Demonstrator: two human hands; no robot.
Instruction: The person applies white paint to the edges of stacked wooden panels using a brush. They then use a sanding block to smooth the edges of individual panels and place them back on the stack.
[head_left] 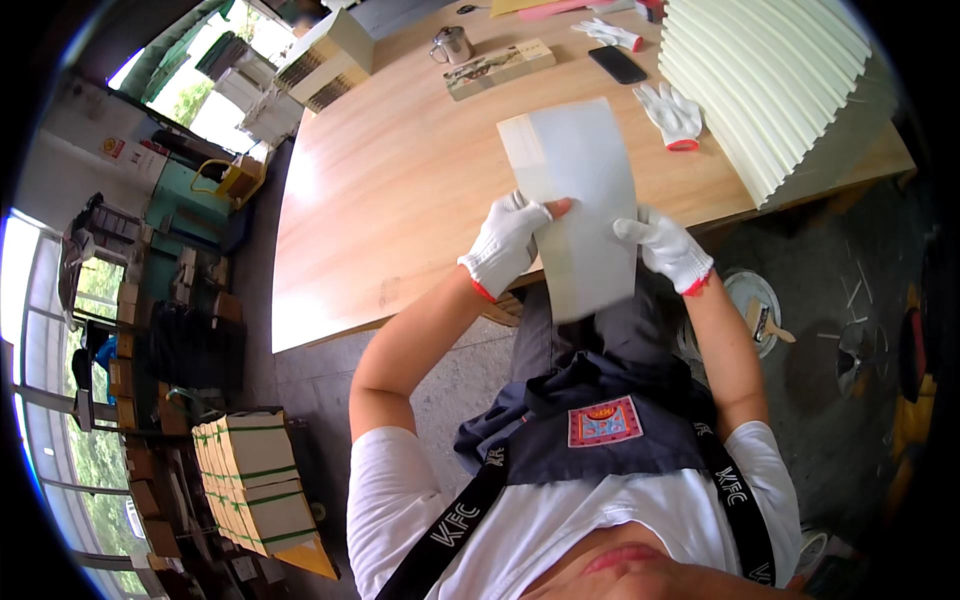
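Note:
A long, flat white sheet [590, 220] with a cream strip along its left side is held in front of me at the table's near edge. My left hand [508, 240], in a white knit glove with red cuff and a bare thumb tip, grips its left edge, thumb on top. My right hand [668, 248], gloved alike, closes on the right edge, its thumb lying on the face. Fingers under the sheet are hidden. Whether it is one sheet or several layers I cannot tell.
On the wooden table [370, 230] lie a phone [618, 65], a spare glove [670, 115], another glove [607, 34], a printed narrow box [500, 69] and a metal mug [452, 45]. A tall ridged white stack [765, 90] stands right. Below it, a bucket [752, 300] holds a brush [770, 325].

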